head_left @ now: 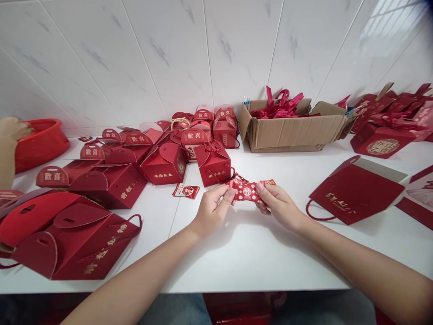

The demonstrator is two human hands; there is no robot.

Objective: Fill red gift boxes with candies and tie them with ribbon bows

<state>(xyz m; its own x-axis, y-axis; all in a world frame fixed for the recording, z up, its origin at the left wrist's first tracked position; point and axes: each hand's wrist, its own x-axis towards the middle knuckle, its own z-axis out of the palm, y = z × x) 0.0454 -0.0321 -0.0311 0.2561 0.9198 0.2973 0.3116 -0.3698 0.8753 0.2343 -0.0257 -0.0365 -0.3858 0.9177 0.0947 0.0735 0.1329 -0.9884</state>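
Observation:
Between my two hands, just above the white table (203, 266), is a small red wrapped candy (246, 192) with a white round emblem. My left hand (215, 205) pinches its left end between thumb and fingers. The right end is in the grip of my right hand (275, 201), thumb on top. A bit of another red packet (239, 178) shows behind the candy. To the left of my left hand lies a red and white packet (186, 190). Right behind it stands a closed red gift box (214, 163) with a cord handle.
Several red gift boxes (164, 163) crowd the left and back. A cardboard box (287, 133) with red ribbons (279, 106) stands against the tiled wall. An open red box (355, 189) lies tilted at right. A red basin (42, 144) sits far left, beside a partly visible gloved hand.

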